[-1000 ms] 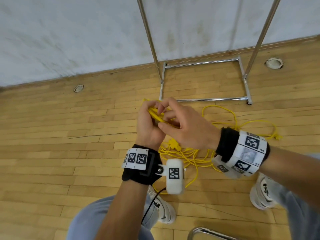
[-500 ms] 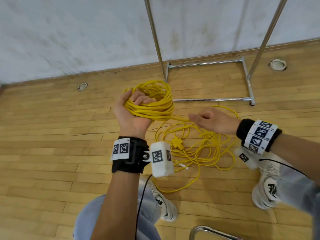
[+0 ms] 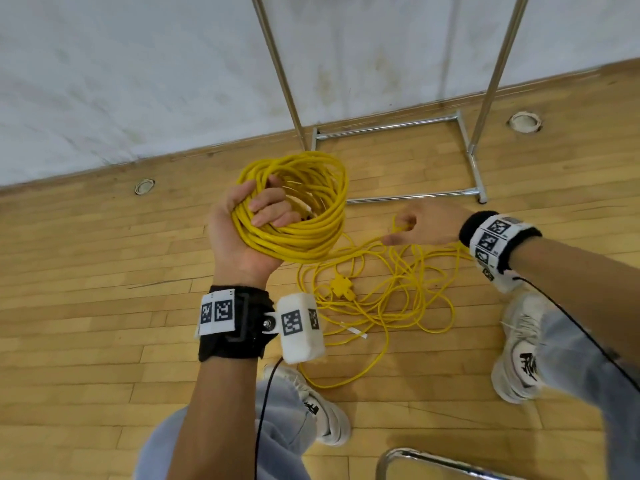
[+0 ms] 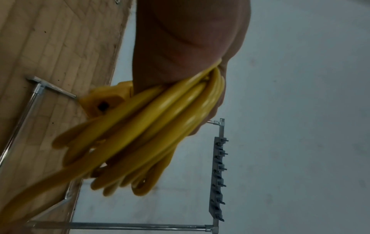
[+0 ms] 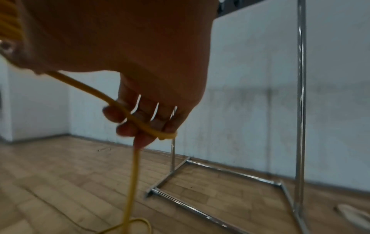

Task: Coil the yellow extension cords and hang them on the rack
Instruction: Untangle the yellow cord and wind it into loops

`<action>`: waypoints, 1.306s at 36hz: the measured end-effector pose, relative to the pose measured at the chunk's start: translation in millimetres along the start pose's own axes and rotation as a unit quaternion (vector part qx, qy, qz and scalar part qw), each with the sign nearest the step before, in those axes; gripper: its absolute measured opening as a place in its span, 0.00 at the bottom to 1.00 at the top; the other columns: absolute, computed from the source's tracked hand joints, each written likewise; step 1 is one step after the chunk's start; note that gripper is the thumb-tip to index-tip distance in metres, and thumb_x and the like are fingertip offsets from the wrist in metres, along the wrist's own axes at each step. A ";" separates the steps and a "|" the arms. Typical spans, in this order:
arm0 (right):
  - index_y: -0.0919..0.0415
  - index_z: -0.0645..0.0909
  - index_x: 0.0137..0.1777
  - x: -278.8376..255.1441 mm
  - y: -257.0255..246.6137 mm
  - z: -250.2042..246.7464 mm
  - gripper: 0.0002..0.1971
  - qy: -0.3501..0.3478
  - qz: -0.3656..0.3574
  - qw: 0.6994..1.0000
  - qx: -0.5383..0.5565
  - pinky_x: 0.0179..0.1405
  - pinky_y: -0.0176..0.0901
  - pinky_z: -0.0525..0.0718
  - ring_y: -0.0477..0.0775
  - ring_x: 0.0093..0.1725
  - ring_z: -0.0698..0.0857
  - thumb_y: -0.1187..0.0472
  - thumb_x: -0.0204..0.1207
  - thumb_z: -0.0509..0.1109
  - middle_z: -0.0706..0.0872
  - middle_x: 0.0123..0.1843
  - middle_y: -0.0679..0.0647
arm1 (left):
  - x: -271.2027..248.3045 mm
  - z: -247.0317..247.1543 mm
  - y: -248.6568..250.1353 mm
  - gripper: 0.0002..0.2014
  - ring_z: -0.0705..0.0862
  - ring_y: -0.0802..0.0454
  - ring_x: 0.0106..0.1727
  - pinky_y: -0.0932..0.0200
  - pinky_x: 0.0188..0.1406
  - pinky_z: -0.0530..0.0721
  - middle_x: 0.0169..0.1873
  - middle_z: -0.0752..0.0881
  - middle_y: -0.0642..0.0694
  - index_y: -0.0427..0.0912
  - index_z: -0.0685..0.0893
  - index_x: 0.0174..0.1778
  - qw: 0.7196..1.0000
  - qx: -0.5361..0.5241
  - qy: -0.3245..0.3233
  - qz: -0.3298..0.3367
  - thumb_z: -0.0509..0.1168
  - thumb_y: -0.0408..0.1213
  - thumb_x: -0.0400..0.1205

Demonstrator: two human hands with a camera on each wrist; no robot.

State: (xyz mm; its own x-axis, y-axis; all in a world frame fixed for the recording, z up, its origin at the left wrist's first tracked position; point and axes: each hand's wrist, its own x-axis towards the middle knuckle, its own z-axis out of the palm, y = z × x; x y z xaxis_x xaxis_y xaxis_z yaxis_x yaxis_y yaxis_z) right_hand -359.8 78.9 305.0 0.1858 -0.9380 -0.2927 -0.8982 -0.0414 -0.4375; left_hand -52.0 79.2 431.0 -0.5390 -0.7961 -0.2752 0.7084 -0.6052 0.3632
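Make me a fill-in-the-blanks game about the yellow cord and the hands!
1. The left hand grips a ____ of yellow cord.
2. The right hand holds a single strand that hangs down to the ____.
3. The loose cord lies tangled on the wooden floor between the person's two ____.
4. The metal rack stands against the ____.

Missing words: coil; floor; shoes; wall

Bare hall: wood-strip floor [image 3: 86, 271], stained white wall [image 3: 138, 81]
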 end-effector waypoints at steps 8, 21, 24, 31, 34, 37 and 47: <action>0.58 0.85 0.60 1.9 16.6 11.3 0.16 0.024 0.043 0.978 -0.205 0.46 0.50 0.84 0.61 0.51 0.86 0.51 0.89 0.58 0.88 0.53 0.56 | 8.9 -3.1 1.1 0.07 0.70 0.59 0.22 0.61 0.31 0.65 0.25 0.73 0.55 0.37 0.78 0.48 1.000 -0.012 0.025 0.015 0.59 0.38 0.82; 0.63 0.81 0.44 -70.8 -121.8 -38.2 0.19 -0.097 -0.229 0.922 0.295 0.31 0.43 0.75 0.61 0.29 0.80 0.47 0.87 0.66 0.83 0.29 0.62 | 26.0 7.4 -27.6 0.12 0.66 0.59 0.20 0.63 0.25 0.65 0.23 0.70 0.56 0.43 0.76 0.34 0.981 0.089 0.131 0.111 0.57 0.34 0.84; 0.73 0.79 0.45 -73.5 -127.8 -42.4 0.27 -0.088 -0.207 0.886 0.406 0.29 0.52 0.63 0.64 0.28 0.64 0.48 0.91 0.55 0.66 0.30 0.63 | 28.9 11.3 -35.3 0.11 0.66 0.58 0.21 0.63 0.25 0.68 0.24 0.69 0.55 0.45 0.72 0.34 0.981 0.091 0.125 0.116 0.57 0.34 0.84; 0.71 0.73 0.34 -56.9 -135.2 -19.6 0.30 -0.122 -0.197 0.908 0.350 0.26 0.35 0.66 0.55 0.25 0.64 0.48 0.93 0.53 0.68 0.25 0.54 | 34.8 9.8 -36.0 0.14 0.72 0.56 0.28 0.59 0.36 0.76 0.30 0.71 0.53 0.45 0.73 0.35 0.985 0.005 0.094 0.145 0.61 0.37 0.88; 0.65 0.70 0.34 -47.7 -128.7 -17.8 0.29 -0.108 -0.167 0.913 0.357 0.26 0.41 0.63 0.60 0.28 0.62 0.41 0.89 0.56 0.66 0.28 0.59 | 35.0 10.3 -32.2 0.14 0.71 0.56 0.27 0.59 0.37 0.74 0.29 0.71 0.54 0.45 0.72 0.35 0.986 -0.011 0.092 0.141 0.60 0.38 0.88; 0.61 0.69 0.35 -37.6 -115.8 -30.3 0.30 -0.103 -0.144 0.919 0.352 0.29 0.49 0.60 0.65 0.29 0.60 0.33 0.82 0.59 0.64 0.31 0.60 | 31.5 11.2 -28.8 0.15 0.70 0.57 0.25 0.61 0.34 0.71 0.26 0.72 0.55 0.44 0.73 0.34 0.990 -0.026 0.063 0.121 0.58 0.37 0.88; 0.51 0.59 0.24 -19.1 -28.5 -34.3 0.36 -0.015 0.001 0.967 0.255 0.29 0.46 0.53 0.48 0.22 0.55 0.22 0.65 0.69 0.57 0.22 0.47 | 7.1 8.7 3.9 0.07 0.70 0.58 0.23 0.60 0.34 0.64 0.26 0.74 0.55 0.38 0.77 0.50 0.999 -0.007 -0.032 0.030 0.58 0.38 0.83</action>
State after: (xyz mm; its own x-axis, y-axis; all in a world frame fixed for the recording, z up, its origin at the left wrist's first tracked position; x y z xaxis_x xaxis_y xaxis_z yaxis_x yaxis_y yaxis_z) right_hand -351.4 86.2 352.2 0.2028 -0.9269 -0.3157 -0.5869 0.1430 -0.7970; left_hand -57.0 71.2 438.2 -0.5229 -0.8296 -0.1958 0.7461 -0.5565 0.3656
